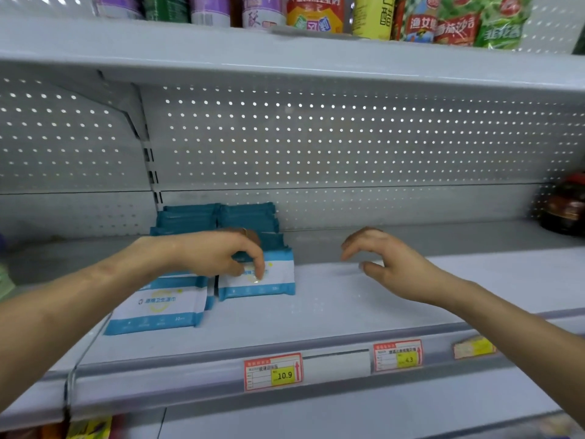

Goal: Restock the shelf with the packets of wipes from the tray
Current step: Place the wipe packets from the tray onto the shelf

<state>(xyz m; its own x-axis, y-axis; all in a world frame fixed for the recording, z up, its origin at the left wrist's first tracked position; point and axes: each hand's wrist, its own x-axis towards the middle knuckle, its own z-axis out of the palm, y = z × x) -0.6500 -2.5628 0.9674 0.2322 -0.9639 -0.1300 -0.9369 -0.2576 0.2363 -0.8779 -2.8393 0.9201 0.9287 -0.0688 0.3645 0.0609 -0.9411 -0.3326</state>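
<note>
Grey perf. back panel (348,137); maybe jar (566,210) right.

The left hand (221,253) grips the top of the front packet of wipes (269,285) in the right-hand row on the shelf (348,312), while the right hand (384,259) hovers nearby, fingers loosely spread.

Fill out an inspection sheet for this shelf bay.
Surface: grey shelf.
Job's things: wipes packets in two rows at the left; tray not in view.
Clutter: dark jar at the far right.
Grippers: left hand grips the front packet of the right row; right hand hovers, fingers loose, holding nothing.
Cables: nothing seen.
Surroundings: perforated back panel, price tags on the rail, bottles on the shelf above.
</note>
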